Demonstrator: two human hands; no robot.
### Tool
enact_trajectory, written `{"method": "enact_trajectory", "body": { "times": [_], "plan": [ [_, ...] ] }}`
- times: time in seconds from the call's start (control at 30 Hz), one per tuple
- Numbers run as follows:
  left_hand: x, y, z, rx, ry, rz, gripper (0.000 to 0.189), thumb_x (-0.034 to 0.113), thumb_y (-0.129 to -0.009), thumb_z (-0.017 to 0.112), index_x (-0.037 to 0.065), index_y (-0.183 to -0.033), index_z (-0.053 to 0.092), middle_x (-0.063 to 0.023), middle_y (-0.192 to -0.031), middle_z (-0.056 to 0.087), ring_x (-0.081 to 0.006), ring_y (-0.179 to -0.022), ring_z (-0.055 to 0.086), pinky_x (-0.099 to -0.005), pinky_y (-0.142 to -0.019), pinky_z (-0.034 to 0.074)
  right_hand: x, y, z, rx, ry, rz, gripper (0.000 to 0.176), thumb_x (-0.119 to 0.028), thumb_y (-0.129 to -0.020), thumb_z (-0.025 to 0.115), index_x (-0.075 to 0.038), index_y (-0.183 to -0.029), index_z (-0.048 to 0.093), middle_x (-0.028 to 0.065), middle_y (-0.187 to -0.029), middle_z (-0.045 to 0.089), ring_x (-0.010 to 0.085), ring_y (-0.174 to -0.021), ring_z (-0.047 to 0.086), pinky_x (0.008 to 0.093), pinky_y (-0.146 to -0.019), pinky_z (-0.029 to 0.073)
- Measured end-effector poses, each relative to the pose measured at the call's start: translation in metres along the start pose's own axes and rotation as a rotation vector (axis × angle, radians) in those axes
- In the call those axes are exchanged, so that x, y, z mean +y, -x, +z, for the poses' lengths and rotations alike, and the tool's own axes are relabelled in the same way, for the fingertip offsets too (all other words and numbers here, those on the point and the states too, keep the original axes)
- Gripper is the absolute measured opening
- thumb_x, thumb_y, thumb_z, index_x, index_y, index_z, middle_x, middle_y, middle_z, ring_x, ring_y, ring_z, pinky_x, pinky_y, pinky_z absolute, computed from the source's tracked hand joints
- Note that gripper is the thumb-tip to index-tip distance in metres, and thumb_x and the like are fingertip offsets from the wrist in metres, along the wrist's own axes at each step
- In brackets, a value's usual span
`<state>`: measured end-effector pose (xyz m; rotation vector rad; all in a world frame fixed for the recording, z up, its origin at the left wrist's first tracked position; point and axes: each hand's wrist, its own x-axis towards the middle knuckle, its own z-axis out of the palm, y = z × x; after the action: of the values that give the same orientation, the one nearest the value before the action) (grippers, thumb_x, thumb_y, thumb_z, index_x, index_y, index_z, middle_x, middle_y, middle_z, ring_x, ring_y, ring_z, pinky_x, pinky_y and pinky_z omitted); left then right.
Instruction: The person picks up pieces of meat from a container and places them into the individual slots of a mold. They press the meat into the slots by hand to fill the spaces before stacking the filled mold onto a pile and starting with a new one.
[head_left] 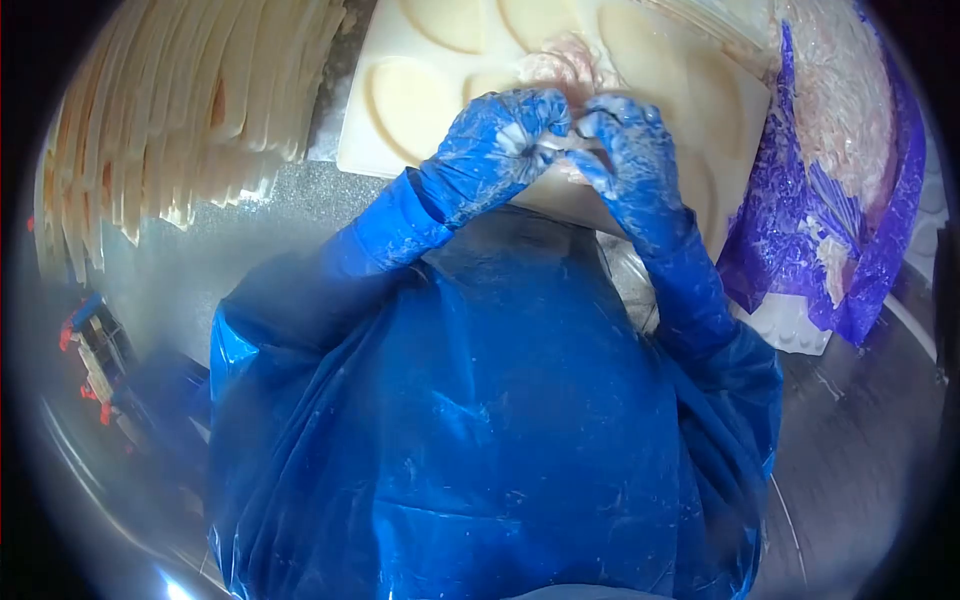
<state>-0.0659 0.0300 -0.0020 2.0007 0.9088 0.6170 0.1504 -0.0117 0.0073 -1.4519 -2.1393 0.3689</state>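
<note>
My left hand (510, 135), in a blue glove smeared with white, is closed with its fingers pinched together. Close beside it, my right hand (625, 140) is gloved the same way, its fingers curled inward. Between the fingertips of both hands stretches a strip of pale raw meat (560, 146), partly hidden by the gloves. Beneath and behind them lies a cream-coloured mould tray (362, 148) with several round hollows. On the tray, just beyond my fingers, sits a small heap of pinkish-white raw meat (568, 62).
To the right, a purple plastic liner (760, 245) holds a large mass of pale shredded meat (840, 90). Many cream-coloured trays (200, 110) are stacked at the left. A crate-like object with red clips (100, 350) stands lower left, off the metal table's edge.
</note>
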Motion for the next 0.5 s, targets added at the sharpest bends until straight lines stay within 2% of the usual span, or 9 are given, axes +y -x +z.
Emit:
{"method": "enact_trajectory", "body": {
  "times": [0.03, 0.13, 0.2, 0.23, 0.27, 0.33, 0.37, 0.4, 0.5],
  "plan": [
    [0.006, 0.001, -0.006, -0.018, 0.149, -0.032, 0.027, 0.021, -0.092, 0.073, 0.003, -0.109, 0.062, 0.0000, -0.095, 0.060, -0.0138, -0.089, 0.058, -0.0289, -0.080, 0.050, 0.000, -0.001, 0.003, -0.039, -0.008, 0.004, 0.033, -0.025, -0.082, 0.073, -0.014, -0.112, 0.065, 0.0098, -0.111, 0.062, 0.0288, -0.108, 0.057, 0.0445, -0.100, 0.041],
    [0.005, 0.003, -0.034, 0.036, 0.387, -0.064, 0.034, 0.023, -0.090, 0.075, 0.002, -0.114, 0.063, -0.0037, -0.100, 0.063, -0.0159, -0.093, 0.061, -0.0292, -0.087, 0.051, -0.005, -0.009, 0.003, -0.017, -0.057, 0.026, 0.029, -0.017, -0.082, 0.075, -0.011, -0.108, 0.065, 0.0099, -0.107, 0.064, 0.0276, -0.104, 0.060, 0.0428, -0.094, 0.045],
    [-0.005, -0.008, -0.051, 0.024, 0.072, -0.027, 0.037, 0.020, -0.090, 0.075, 0.001, -0.119, 0.064, -0.0093, -0.107, 0.069, -0.0211, -0.103, 0.066, -0.0314, -0.093, 0.054, -0.021, -0.022, -0.009, -0.066, -0.582, 0.457, 0.024, -0.009, -0.083, 0.074, -0.009, -0.105, 0.064, 0.0104, -0.101, 0.066, 0.0282, -0.094, 0.064, 0.0377, -0.084, 0.050],
    [-0.005, -0.015, -0.064, 0.087, -0.092, 0.071, 0.036, 0.020, -0.090, 0.074, 0.001, -0.119, 0.064, -0.0095, -0.107, 0.069, -0.0219, -0.103, 0.066, -0.0321, -0.092, 0.055, -0.024, -0.033, -0.005, -0.030, -0.670, 0.464, 0.020, -0.006, -0.086, 0.070, -0.008, -0.105, 0.063, 0.0111, -0.096, 0.067, 0.0288, -0.087, 0.065, 0.0342, -0.076, 0.051],
    [-0.009, -0.022, -0.077, 0.149, -0.257, 0.168, 0.035, 0.019, -0.090, 0.074, 0.002, -0.119, 0.065, -0.0096, -0.107, 0.070, -0.0227, -0.102, 0.067, -0.0328, -0.092, 0.056, -0.028, -0.045, 0.000, -0.036, -0.673, 0.451, 0.020, -0.006, -0.086, 0.070, -0.008, -0.105, 0.063, 0.0111, -0.096, 0.067, 0.0288, -0.087, 0.065, 0.0342, -0.076, 0.051],
    [-0.030, -0.030, -0.099, 0.195, -0.334, 0.109, 0.031, 0.015, -0.090, 0.065, 0.005, -0.120, 0.065, -0.0114, -0.118, 0.066, -0.0257, -0.110, 0.063, -0.0364, -0.096, 0.051, -0.034, -0.071, 0.012, 0.327, -0.427, 0.102, 0.021, -0.006, -0.086, 0.069, -0.008, -0.106, 0.063, 0.0112, -0.099, 0.067, 0.0298, -0.092, 0.065, 0.0366, -0.082, 0.050],
    [-0.041, -0.034, -0.110, 0.216, -0.372, 0.078, 0.031, 0.013, -0.090, 0.061, 0.007, -0.120, 0.066, -0.0123, -0.123, 0.064, -0.0272, -0.114, 0.061, -0.0382, -0.098, 0.049, -0.022, -0.075, 0.021, 0.272, -0.385, -0.056, 0.027, -0.006, -0.086, 0.069, -0.010, -0.112, 0.065, 0.0115, -0.110, 0.066, 0.0314, -0.103, 0.062, 0.0403, -0.091, 0.049],
    [-0.050, -0.027, -0.130, 0.154, -0.884, 0.227, 0.035, 0.019, -0.090, 0.057, 0.008, -0.122, 0.065, -0.0114, -0.129, 0.061, -0.0269, -0.122, 0.056, -0.0418, -0.105, 0.042, -0.015, -0.070, 0.030, 0.269, -0.393, -0.067, 0.027, -0.006, -0.086, 0.069, -0.010, -0.112, 0.065, 0.0115, -0.110, 0.066, 0.0314, -0.103, 0.062, 0.0403, -0.091, 0.049],
    [-0.076, 0.000, -0.138, 0.289, -1.038, 0.236, 0.027, 0.004, -0.089, 0.061, 0.008, -0.115, 0.067, -0.0136, -0.120, 0.065, -0.0301, -0.111, 0.062, -0.0390, -0.094, 0.052, 0.006, -0.057, 0.047, 0.000, -0.114, -0.073, 0.042, -0.009, -0.086, 0.067, -0.011, -0.128, 0.062, 0.0133, -0.130, 0.058, 0.0353, -0.124, 0.052, 0.0455, -0.109, 0.042]
  ]
}}
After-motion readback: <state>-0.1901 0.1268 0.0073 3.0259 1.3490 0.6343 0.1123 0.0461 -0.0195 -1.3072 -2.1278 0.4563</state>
